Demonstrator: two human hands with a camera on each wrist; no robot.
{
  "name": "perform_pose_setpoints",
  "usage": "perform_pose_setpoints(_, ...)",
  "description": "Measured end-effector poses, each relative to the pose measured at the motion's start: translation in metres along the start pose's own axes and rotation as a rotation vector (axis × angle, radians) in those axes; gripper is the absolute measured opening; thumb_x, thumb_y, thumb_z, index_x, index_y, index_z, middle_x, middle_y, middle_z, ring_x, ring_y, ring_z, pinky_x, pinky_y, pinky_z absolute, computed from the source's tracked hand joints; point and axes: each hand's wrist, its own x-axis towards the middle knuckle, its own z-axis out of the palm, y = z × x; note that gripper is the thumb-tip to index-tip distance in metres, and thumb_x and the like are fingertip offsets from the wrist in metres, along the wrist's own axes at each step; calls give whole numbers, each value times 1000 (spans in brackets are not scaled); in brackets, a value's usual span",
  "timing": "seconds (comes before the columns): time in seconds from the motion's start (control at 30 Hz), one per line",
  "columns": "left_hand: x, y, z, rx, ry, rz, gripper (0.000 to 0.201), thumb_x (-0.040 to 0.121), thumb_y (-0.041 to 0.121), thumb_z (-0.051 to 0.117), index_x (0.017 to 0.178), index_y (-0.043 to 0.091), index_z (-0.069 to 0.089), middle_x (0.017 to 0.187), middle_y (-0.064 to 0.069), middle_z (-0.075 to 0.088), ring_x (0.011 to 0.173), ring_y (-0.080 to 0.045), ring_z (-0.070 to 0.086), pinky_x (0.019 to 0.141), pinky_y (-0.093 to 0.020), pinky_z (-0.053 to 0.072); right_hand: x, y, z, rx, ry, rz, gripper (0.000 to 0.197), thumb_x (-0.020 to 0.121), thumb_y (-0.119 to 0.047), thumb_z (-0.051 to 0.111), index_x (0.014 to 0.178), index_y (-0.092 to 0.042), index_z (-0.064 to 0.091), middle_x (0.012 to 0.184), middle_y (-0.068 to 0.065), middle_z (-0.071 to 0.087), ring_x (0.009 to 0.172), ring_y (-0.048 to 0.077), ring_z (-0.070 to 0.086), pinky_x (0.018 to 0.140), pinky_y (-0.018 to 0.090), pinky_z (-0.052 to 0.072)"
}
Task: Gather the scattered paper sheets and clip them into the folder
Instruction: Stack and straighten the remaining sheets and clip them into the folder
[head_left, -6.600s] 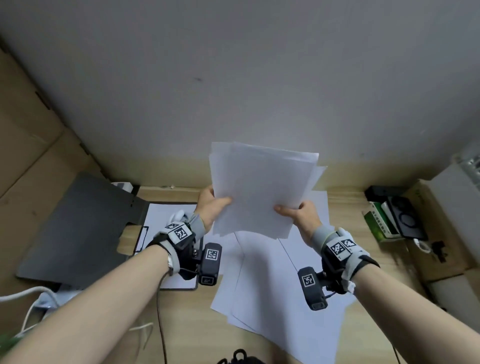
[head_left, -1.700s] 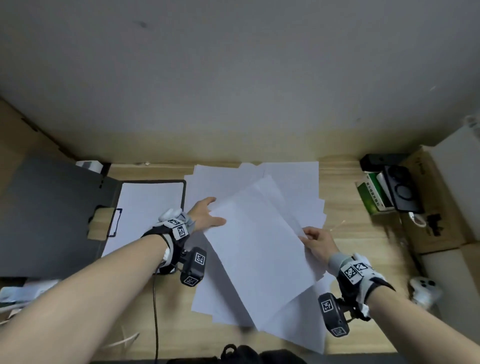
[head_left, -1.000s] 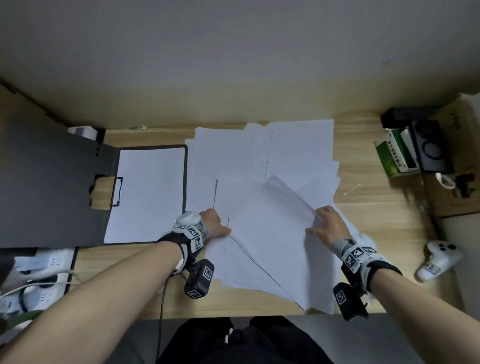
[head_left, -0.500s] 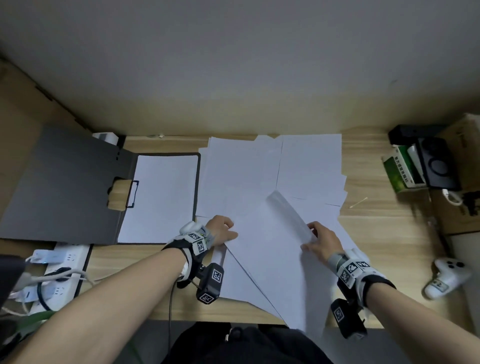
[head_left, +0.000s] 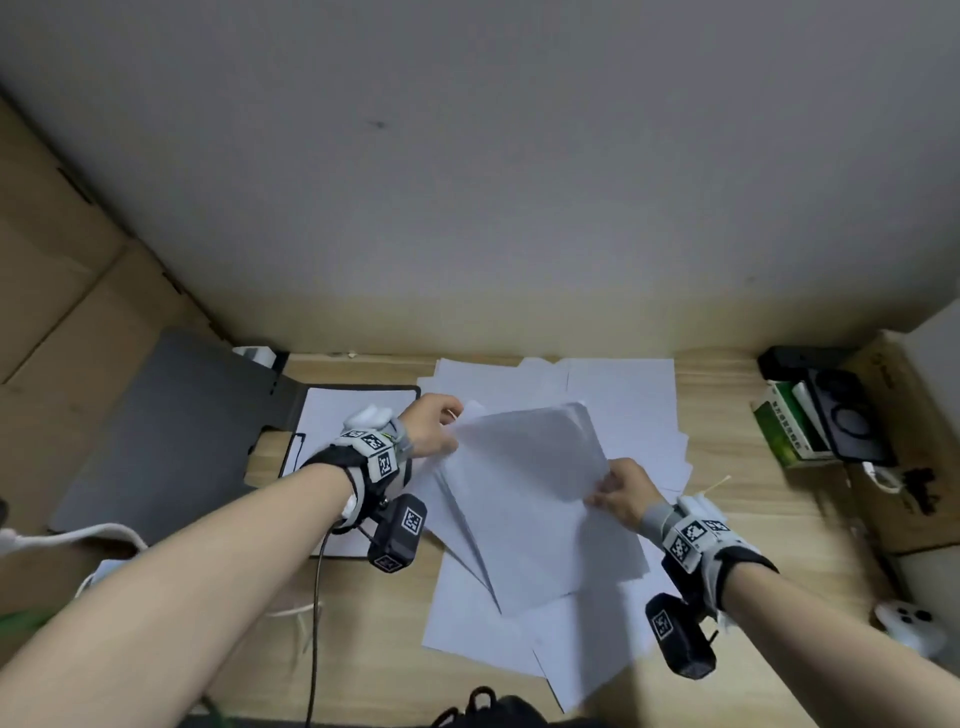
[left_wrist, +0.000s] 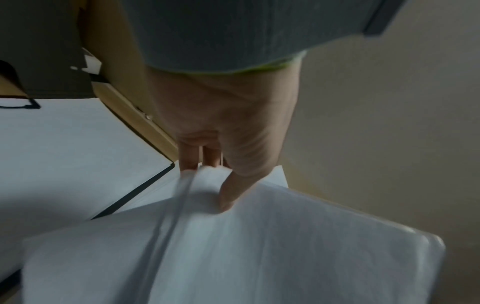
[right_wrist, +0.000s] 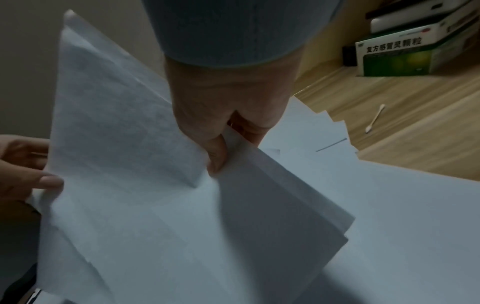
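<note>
While the folder (head_left: 171, 436) holds 1 sheet (head_left: 337, 415), both grips pinch the paper stack (head_left: 524, 499).

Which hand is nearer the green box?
Right. The right hand pinches the lifted sheets' right edge, on the green box's side; the left hand grips their far-left edge, beside the folder.

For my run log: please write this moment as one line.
left hand: grips paper stack | right hand: pinches stack | folder: open | loose sheets: on desk
</note>
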Motion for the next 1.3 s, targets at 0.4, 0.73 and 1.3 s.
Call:
perform_pose_setpoints(0.4,-1,32,-37,89,-28,272,29,76,-7,56,85,18,67,69,18,56,59,1,48,54,-10,36,20,-43,1,52,-93,-97,20,71,-1,63,89,-8,69,85,3,69,76,18,62,75,39,56)
perform_pose_setpoints(0.73,9,23,-38,-60,55,239,12,80,5,71,92,5,75,64,2,45,59,-12,39,58,-22,34,31,-53,0,-201,-66,-152,6,76,-9,65,72,-14,64,89,-4,61,88,22,61,73,37,52)
perform_pose_setpoints(1.3,16,2,-46,-101,410,-106,97,77,35,77,150,5,22,153,-14,33,141,-30,33,113,-46,33,46,-92,-28,403,151,-52,22,83,0,72,66,-7,61,66,5,57,57,16,50,50,24,44)
